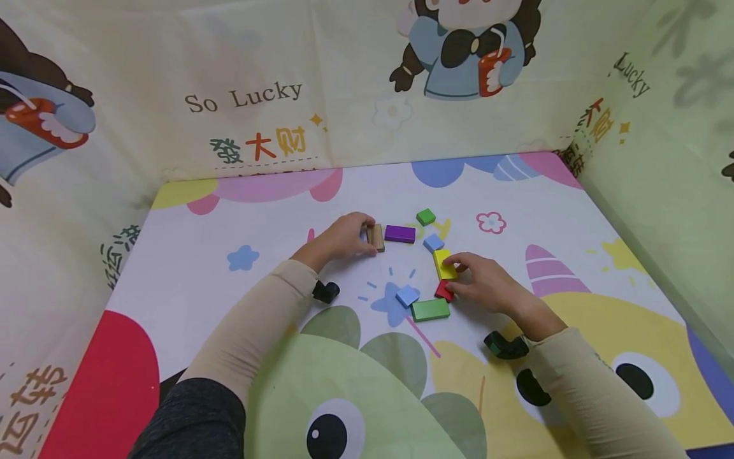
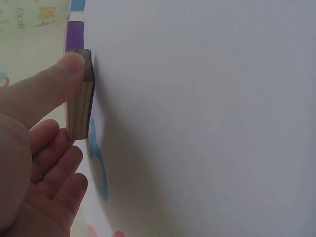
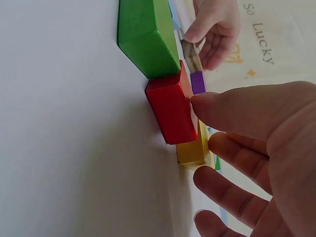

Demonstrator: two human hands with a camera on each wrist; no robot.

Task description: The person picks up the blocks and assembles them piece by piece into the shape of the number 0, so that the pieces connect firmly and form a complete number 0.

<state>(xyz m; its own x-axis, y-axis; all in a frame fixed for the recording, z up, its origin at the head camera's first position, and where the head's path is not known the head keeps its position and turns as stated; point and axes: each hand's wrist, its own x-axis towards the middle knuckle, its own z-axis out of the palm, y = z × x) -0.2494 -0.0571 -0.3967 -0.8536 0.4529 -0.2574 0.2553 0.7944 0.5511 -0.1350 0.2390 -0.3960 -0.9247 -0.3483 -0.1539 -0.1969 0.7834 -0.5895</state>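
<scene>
In the head view my left hand pinches a plain wooden block between thumb and fingers, just left of a purple block. The thumb lies on the end of the wooden block in the left wrist view. My right hand has its thumb at a red block and its index finger at a yellow block, the fingers loosely bent. The red block meets the yellow block at one end and a long green block at the other.
A light blue block touches the green block's left end. Another light blue block sits above the yellow one, and a small green block lies farther back. Printed cloth walls surround the patterned table mat.
</scene>
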